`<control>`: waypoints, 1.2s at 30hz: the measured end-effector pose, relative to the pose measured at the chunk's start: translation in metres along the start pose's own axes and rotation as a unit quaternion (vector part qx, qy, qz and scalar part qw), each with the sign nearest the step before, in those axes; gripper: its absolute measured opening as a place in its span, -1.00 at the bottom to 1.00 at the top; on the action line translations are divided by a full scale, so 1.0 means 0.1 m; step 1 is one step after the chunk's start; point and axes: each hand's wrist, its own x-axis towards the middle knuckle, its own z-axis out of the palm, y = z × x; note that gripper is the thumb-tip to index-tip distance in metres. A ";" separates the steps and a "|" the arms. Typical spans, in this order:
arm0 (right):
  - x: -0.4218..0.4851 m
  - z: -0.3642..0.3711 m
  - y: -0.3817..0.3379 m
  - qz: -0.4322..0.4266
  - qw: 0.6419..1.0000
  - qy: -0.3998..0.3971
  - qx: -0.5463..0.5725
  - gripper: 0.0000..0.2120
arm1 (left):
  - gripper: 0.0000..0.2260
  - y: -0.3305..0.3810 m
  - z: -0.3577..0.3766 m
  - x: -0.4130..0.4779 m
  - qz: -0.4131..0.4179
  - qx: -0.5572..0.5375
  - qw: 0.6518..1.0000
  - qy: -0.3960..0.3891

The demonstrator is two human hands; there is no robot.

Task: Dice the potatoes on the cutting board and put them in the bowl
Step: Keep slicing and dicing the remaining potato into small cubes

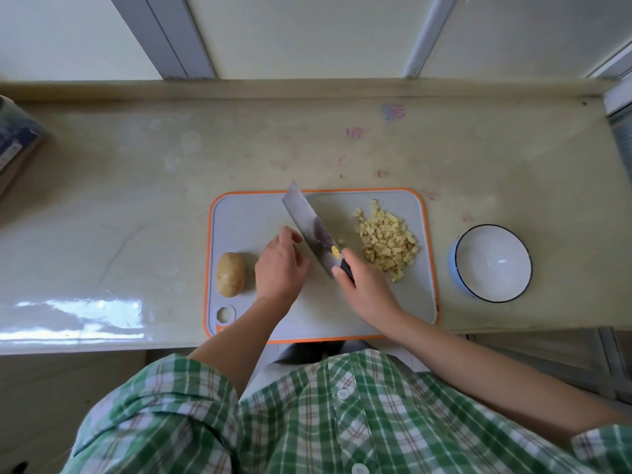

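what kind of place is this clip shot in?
Likely a home kitchen counter: a cutting board with diced potato, a cleaver held by the right hand, and an empty bowl beside it.

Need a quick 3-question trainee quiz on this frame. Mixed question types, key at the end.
1. True or false: the bowl is empty.
2. Where is the diced potato? A) in the bowl B) piled on the right end of the cutting board C) on the counter beside the board
3. Fill in: the knife is gripped by the ____ hand.

Key: 1 true; 2 B; 3 right hand.
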 end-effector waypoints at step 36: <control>0.03 0.11 0.07 0.096 0.993 0.060 0.016 -0.63 | -0.59 -0.81 -0.74 -0.27 0.109 0.155 0.982 0.000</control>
